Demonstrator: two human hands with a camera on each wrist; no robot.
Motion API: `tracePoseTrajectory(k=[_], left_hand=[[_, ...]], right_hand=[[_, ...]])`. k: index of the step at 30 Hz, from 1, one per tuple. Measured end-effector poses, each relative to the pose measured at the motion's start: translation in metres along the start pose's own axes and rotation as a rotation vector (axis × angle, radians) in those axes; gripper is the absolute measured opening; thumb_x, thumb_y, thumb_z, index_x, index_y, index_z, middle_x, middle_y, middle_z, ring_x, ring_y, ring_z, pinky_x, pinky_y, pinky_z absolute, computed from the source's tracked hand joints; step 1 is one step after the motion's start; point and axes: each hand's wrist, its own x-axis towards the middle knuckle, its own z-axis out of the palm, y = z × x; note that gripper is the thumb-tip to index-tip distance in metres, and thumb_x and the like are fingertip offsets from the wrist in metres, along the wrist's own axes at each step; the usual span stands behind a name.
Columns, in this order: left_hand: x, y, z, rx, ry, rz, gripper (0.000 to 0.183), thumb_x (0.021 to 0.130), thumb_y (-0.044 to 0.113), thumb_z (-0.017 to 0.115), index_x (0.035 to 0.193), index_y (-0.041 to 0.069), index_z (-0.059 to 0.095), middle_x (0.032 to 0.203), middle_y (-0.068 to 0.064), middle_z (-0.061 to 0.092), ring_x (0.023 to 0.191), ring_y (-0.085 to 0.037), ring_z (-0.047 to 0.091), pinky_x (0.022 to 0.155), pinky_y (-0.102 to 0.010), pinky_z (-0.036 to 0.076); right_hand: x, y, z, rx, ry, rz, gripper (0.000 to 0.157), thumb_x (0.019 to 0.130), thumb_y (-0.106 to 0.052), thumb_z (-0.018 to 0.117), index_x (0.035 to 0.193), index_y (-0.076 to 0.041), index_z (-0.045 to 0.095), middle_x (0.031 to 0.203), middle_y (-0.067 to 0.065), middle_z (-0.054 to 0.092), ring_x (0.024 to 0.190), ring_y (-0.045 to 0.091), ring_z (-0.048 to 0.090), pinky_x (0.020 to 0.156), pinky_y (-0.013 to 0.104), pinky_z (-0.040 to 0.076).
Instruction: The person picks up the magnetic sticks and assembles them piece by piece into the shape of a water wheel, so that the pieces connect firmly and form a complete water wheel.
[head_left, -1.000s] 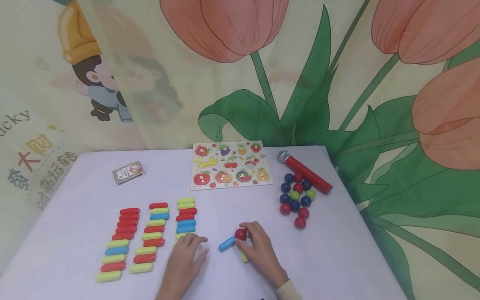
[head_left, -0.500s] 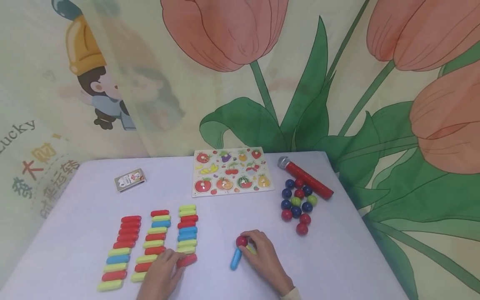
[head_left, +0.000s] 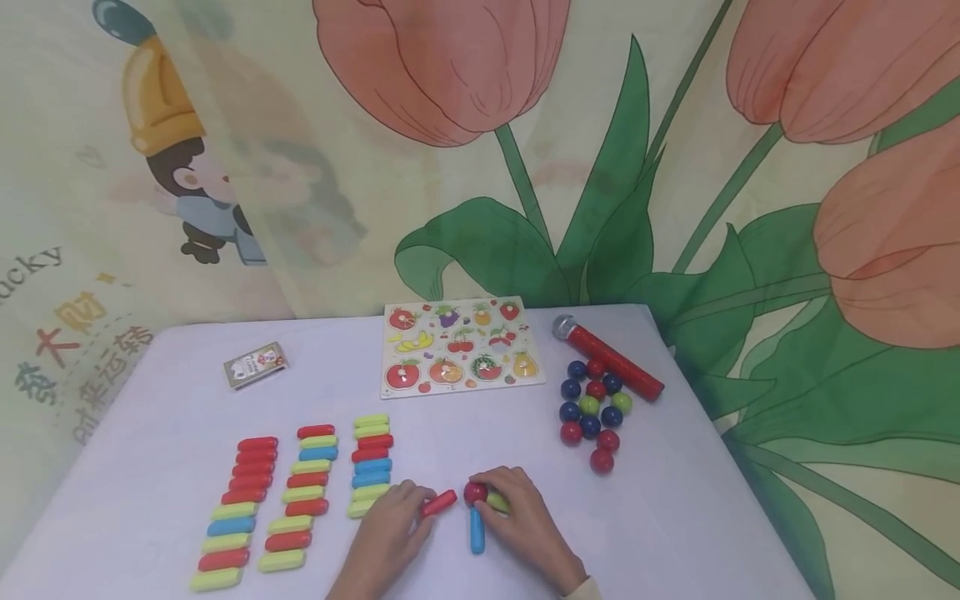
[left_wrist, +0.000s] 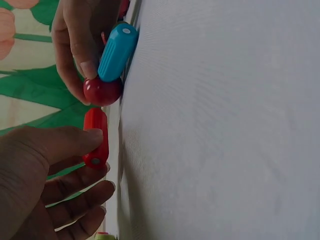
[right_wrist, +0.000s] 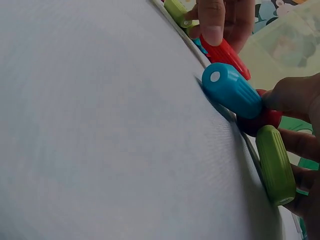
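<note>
Red ball (head_left: 475, 493) sits toward the near side of the table (head_left: 444, 579), pinched between the thumb and forefinger of my right hand (head_left: 521, 517). Seen from my head, a blue stick (head_left: 477, 533) points out from it at six o'clock and a green stick (head_left: 498, 502) at about four, partly covered by my right hand. My left hand (head_left: 390, 525) pinches a red stick (head_left: 439, 503) at nine o'clock, near the ball but apart from it. Round as the ball is, a loosened pinch could let it roll. White cloth (head_left: 442, 433) covers the table. From the ball, rows of sticks (head_left: 305, 481) lie toward nine o'clock, a small box (head_left: 256, 365) at ten, a fruit board (head_left: 463, 348) at twelve, loose balls (head_left: 588, 406) and a red tube (head_left: 618, 364) at two. Behind hangs a sheet (head_left: 450, 67) printed with tulips.

From my left wrist, my thumb presses the red stick, its tip just beside the ball; pushed off-centre, I think it would slide round the curve.

From my right wrist, the blue stick meets the ball at ten o'clock, the green at five. My thumb crowds the blue one's end, so a small shift of grip could knock it askew.
</note>
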Motion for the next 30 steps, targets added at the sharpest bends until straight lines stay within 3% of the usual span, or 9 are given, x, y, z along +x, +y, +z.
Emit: tracePoseTrajectory(k=[13, 19, 22, 26, 30], left_hand=[[0.009, 0.007, 0.004, -0.010, -0.012, 0.004, 0.036, 0.075, 0.028, 0.082, 0.104, 0.013, 0.067, 0.084, 0.006, 0.056, 0.076, -0.008, 0.054, 0.071, -0.029, 0.055], [0.002, 0.004, 0.002, -0.013, -0.004, -0.032, 0.034, 0.076, 0.033, 0.080, 0.104, 0.017, 0.068, 0.087, 0.008, 0.057, 0.081, -0.009, 0.057, 0.074, -0.029, 0.056], [-0.007, -0.004, -0.004, -0.003, 0.075, -0.086, 0.034, 0.075, 0.034, 0.081, 0.103, 0.020, 0.068, 0.093, 0.007, 0.059, 0.089, -0.012, 0.059, 0.081, -0.033, 0.056], [-0.019, -0.026, -0.019, 0.022, 0.144, -0.180, 0.036, 0.073, 0.027, 0.084, 0.104, 0.017, 0.067, 0.097, 0.001, 0.061, 0.091, -0.017, 0.058, 0.083, -0.038, 0.056], [-0.028, -0.045, -0.026, 0.050, 0.080, -0.243, 0.040, 0.073, 0.021, 0.084, 0.108, 0.013, 0.066, 0.097, -0.003, 0.058, 0.089, -0.019, 0.056, 0.082, -0.040, 0.056]], right_hand=[[0.004, -0.002, -0.004, 0.002, 0.000, -0.047, 0.031, 0.089, -0.028, 0.067, 0.120, -0.028, 0.064, 0.113, -0.017, 0.063, 0.102, 0.006, 0.051, 0.091, 0.033, 0.048], [0.001, -0.003, -0.001, -0.046, 0.050, -0.077, 0.035, 0.087, -0.025, 0.070, 0.122, -0.026, 0.064, 0.119, -0.012, 0.062, 0.109, 0.011, 0.051, 0.094, 0.041, 0.048], [-0.003, -0.004, 0.001, -0.119, 0.138, -0.104, 0.036, 0.085, -0.026, 0.073, 0.120, -0.026, 0.065, 0.115, -0.010, 0.060, 0.106, 0.011, 0.050, 0.091, 0.037, 0.048], [-0.010, -0.007, 0.002, -0.212, 0.234, -0.147, 0.034, 0.082, -0.028, 0.076, 0.114, -0.023, 0.067, 0.094, -0.011, 0.056, 0.087, 0.004, 0.046, 0.075, 0.023, 0.047], [-0.014, -0.011, 0.003, -0.325, 0.179, -0.145, 0.041, 0.082, -0.034, 0.075, 0.119, -0.021, 0.064, 0.087, -0.011, 0.055, 0.077, 0.003, 0.045, 0.067, 0.018, 0.045]])
